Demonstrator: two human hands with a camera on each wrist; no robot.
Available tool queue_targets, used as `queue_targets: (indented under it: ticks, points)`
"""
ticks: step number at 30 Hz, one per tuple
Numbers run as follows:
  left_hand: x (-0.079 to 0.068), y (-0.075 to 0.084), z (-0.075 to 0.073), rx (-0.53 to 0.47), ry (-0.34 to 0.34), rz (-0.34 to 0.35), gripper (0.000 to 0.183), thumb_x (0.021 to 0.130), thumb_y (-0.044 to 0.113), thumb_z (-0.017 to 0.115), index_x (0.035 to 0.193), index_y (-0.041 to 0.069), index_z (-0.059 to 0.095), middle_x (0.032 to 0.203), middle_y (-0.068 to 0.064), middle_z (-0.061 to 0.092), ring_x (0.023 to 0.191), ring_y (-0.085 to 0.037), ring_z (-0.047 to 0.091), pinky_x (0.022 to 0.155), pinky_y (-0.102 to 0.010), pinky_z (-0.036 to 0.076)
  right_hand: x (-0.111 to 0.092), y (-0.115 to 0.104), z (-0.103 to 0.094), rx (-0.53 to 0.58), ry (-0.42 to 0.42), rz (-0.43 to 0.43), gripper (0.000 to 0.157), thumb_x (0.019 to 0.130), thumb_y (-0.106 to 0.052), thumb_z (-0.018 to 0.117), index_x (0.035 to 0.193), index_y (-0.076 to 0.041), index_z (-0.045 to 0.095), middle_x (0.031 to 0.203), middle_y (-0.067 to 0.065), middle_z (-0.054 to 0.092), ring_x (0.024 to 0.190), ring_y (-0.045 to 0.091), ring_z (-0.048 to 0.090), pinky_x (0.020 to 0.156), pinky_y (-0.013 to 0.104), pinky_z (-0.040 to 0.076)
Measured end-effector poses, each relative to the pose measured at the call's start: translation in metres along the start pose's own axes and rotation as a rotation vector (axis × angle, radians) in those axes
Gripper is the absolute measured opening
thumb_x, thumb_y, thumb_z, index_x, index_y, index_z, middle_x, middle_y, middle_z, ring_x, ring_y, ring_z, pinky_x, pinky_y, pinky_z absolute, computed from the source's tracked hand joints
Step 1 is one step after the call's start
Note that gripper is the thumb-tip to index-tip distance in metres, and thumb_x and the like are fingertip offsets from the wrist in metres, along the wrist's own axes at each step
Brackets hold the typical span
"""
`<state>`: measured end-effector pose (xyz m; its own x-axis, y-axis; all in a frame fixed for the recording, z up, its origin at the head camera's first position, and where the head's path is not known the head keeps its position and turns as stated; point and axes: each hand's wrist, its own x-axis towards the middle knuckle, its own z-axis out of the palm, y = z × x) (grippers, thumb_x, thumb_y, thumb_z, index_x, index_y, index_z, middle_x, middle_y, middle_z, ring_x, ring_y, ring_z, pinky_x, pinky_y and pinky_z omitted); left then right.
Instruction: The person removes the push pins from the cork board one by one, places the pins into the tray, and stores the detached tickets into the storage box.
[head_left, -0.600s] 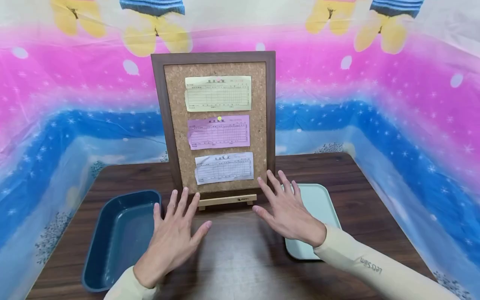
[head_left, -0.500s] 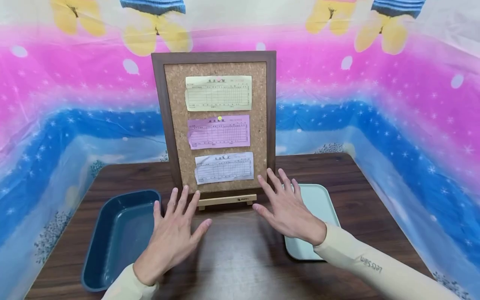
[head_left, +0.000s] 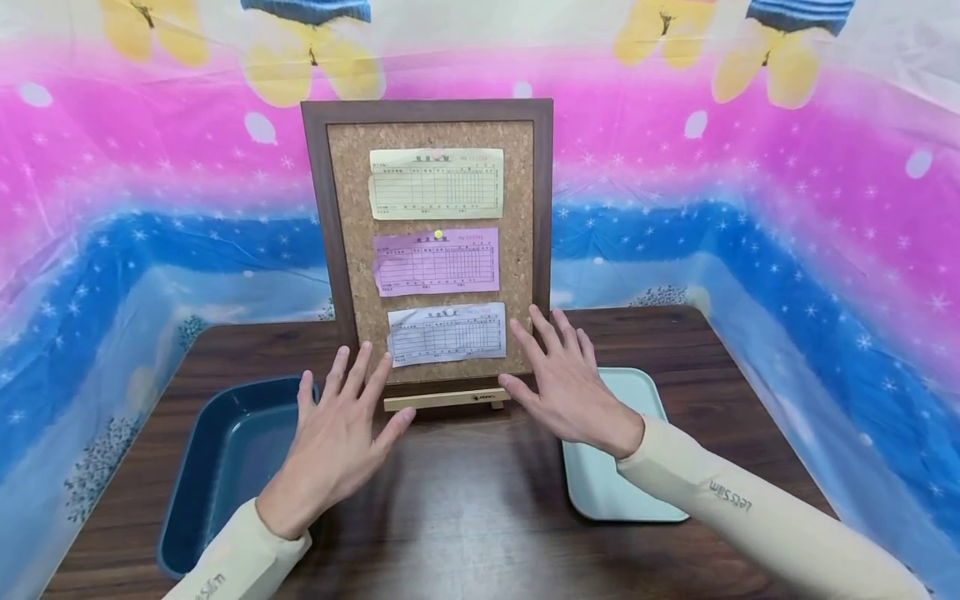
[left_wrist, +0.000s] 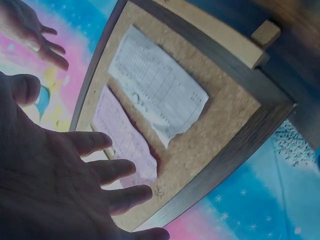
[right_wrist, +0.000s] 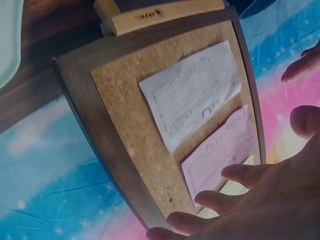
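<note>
Fingers [head_left: 358, 367] on the left hand [head_left: 330, 450] and right hand [head_left: 573, 396] are spread wide; beyond stands a corkboard [head_left: 517, 258] with a white paper [head_left: 448, 340] nearest them, then a purple paper [head_left: 437, 265] and a yellow paper [head_left: 437, 187]. A blue tray [head_left: 240, 467] lies left of them, a green tray [head_left: 626, 500] right, on the surface [head_left: 457, 517].

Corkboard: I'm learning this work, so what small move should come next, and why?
Perhaps bring the right hand to the pale pin on the bottom slip: that hand looks open and empty, and this slip appears nearest of the three in the head view.
</note>
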<state>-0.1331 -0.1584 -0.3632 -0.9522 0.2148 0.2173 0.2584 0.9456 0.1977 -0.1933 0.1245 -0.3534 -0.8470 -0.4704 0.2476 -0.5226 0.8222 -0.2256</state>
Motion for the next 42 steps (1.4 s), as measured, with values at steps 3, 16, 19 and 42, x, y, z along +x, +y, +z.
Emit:
queue_targets:
  ticks: [3, 16, 19, 42]
  points:
    - [0.004, 0.000, -0.005, -0.012, 0.015, 0.016, 0.073, 0.094, 0.060, 0.037, 0.150, 0.014, 0.025, 0.155, -0.014, 0.015, 0.142, -0.033, 0.004, 0.103, -0.063, 0.002, 0.007, 0.000, -0.003, 0.013, 0.017, 0.012, 0.068, 0.096, -0.054, 0.039, 0.150, -0.015, 0.026, 0.155, 0.013, 0.011, 0.140, 0.037, 0.000, 0.104, 0.062, 0.008]
    - [0.024, 0.001, -0.022, -0.032, 0.054, 0.043, 0.073, 0.095, 0.058, 0.037, 0.151, 0.014, 0.021, 0.155, -0.014, 0.013, 0.142, -0.032, 0.004, 0.104, -0.062, 0.005, 0.034, -0.002, -0.018, 0.029, 0.072, 0.000, 0.074, 0.089, -0.046, 0.060, 0.147, -0.011, 0.031, 0.153, 0.017, 0.014, 0.138, 0.041, 0.009, 0.106, 0.058, 0.011]
    - [0.030, 0.002, -0.026, -0.029, 0.055, 0.033, 0.073, 0.095, 0.057, 0.039, 0.151, 0.014, 0.022, 0.156, -0.014, 0.013, 0.141, -0.034, 0.004, 0.103, -0.064, 0.004, 0.040, -0.004, -0.022, 0.036, 0.077, 0.001, 0.076, 0.087, -0.045, 0.063, 0.147, -0.011, 0.031, 0.153, 0.017, 0.015, 0.138, 0.040, 0.009, 0.106, 0.058, 0.012]
    - [0.071, 0.002, -0.049, 0.038, 0.112, 0.024, 0.073, 0.095, 0.057, 0.038, 0.151, 0.012, 0.023, 0.155, -0.017, 0.014, 0.140, -0.039, 0.008, 0.101, -0.067, 0.007, 0.088, -0.019, -0.053, -0.029, 0.058, -0.001, 0.082, 0.083, -0.041, 0.070, 0.148, -0.011, 0.029, 0.153, 0.015, 0.016, 0.138, 0.036, 0.014, 0.105, 0.054, 0.019]
